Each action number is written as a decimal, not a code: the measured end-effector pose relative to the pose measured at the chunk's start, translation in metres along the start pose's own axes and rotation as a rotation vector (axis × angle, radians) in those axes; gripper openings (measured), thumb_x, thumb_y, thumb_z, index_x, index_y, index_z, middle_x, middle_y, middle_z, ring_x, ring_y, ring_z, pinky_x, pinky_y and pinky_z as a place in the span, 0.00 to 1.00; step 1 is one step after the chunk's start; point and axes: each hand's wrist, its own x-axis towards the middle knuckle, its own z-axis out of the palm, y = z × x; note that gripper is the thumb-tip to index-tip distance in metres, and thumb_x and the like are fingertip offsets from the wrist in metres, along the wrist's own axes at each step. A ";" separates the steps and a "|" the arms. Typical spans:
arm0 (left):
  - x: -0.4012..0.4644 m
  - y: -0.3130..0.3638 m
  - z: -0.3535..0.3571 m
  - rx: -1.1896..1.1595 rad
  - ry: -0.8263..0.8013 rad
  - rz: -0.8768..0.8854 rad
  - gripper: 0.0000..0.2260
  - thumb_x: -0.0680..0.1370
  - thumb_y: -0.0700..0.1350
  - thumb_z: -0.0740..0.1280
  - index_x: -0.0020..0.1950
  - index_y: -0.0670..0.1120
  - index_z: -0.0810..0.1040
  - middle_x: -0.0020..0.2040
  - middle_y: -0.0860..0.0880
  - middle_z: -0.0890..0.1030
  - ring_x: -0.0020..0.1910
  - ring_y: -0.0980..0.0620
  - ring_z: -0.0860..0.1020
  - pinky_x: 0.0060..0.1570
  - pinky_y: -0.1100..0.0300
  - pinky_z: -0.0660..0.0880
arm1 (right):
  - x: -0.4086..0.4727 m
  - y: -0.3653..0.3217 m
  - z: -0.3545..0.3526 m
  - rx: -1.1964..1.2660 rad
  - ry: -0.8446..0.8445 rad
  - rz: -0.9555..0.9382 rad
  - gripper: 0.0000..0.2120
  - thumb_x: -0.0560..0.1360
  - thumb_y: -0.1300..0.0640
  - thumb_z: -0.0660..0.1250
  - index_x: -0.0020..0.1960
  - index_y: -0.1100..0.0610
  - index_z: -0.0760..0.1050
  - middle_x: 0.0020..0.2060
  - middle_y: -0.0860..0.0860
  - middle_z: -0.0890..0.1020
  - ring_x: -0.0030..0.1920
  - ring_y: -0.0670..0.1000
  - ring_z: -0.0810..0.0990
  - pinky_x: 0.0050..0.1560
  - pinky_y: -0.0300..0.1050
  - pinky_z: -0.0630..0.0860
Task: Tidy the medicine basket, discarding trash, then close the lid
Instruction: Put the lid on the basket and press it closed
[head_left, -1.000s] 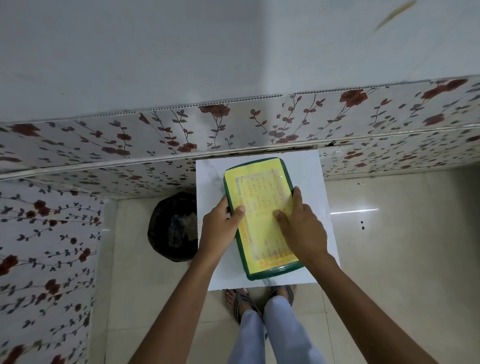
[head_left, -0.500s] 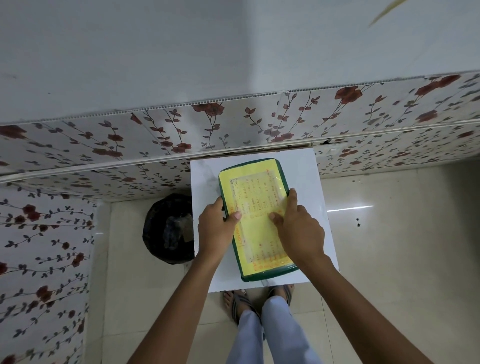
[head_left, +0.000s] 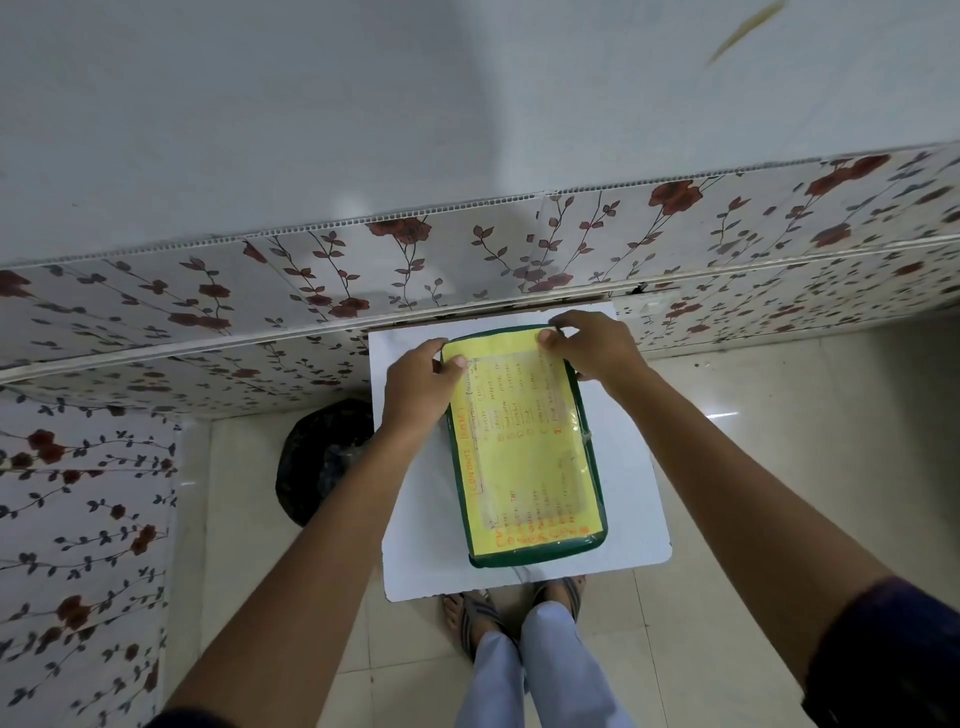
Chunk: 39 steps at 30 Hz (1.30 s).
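The medicine basket stands on a small white table, covered by its green-rimmed lid, which carries a yellow sheet with orange writing. The lid lies flat over the basket, so the contents are hidden. My left hand grips the lid's far left corner, thumb on top. My right hand pinches the far right corner, fingers curled over the far edge. Both hands sit at the end of the lid nearest the wall.
A black-lined trash bin stands on the floor just left of the table. A floral-panelled wall runs directly behind the table and along the left side. My sandalled feet are at the table's near edge. Glossy tiled floor spreads to the right.
Both hands have slid from the middle of the lid's long sides up to its far corners. The lid and basket stay in place on the table.
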 end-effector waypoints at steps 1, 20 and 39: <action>0.004 -0.001 0.000 0.006 0.002 -0.001 0.15 0.76 0.49 0.64 0.60 0.45 0.76 0.51 0.40 0.83 0.50 0.41 0.81 0.50 0.41 0.79 | 0.003 -0.001 0.001 0.007 -0.008 0.003 0.21 0.75 0.46 0.63 0.63 0.55 0.72 0.60 0.56 0.78 0.48 0.57 0.80 0.51 0.51 0.78; -0.037 -0.020 0.007 -0.249 -0.074 -0.154 0.05 0.73 0.44 0.69 0.48 0.51 0.76 0.46 0.45 0.82 0.48 0.45 0.81 0.47 0.42 0.80 | -0.037 0.027 0.011 0.015 -0.113 0.048 0.25 0.75 0.49 0.64 0.70 0.51 0.63 0.56 0.54 0.80 0.52 0.56 0.80 0.54 0.53 0.78; -0.058 -0.040 0.017 -0.159 -0.148 -0.141 0.18 0.74 0.41 0.68 0.63 0.48 0.71 0.42 0.51 0.75 0.50 0.44 0.79 0.47 0.43 0.80 | -0.067 0.056 0.029 0.030 -0.118 0.002 0.21 0.78 0.54 0.60 0.69 0.48 0.62 0.60 0.55 0.77 0.56 0.58 0.76 0.53 0.52 0.76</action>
